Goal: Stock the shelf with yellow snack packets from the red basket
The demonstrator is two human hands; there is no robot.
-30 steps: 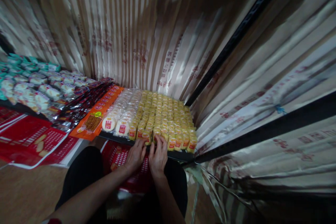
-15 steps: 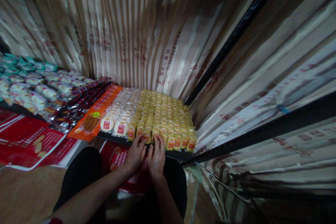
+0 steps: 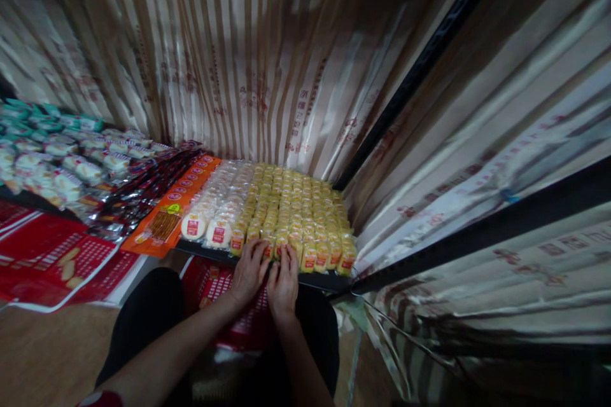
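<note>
Rows of small yellow wrapped snack packets (image 3: 310,203) stand close together on a dark shelf (image 3: 324,280). At the front of these rows, my left hand (image 3: 251,270) reaches in with its fingers stretched forward and slightly bent, the tips touching the front packets. Close beside it on the right, my right hand (image 3: 283,283) lays its extended fingers against the neighbouring front packets. Both hands look open, though the fingertips partly cover the packets under them. Round white crackers in clear wrap (image 3: 219,232) line up just left of the yellow rows.
Left of the crackers lies an orange snack bag (image 3: 162,229), then dark shiny packets (image 3: 128,200) and white-and-green packets (image 3: 62,152). Red printed sheeting (image 3: 52,261) hangs below the shelf. Dark metal posts (image 3: 410,102) and striped curtain material (image 3: 229,63) enclose the back and right.
The left fingers have shifted slightly across the front packets, and a front packet between the hands sits a little differently. The right hand stays almost in place. The view has moved slightly.
</note>
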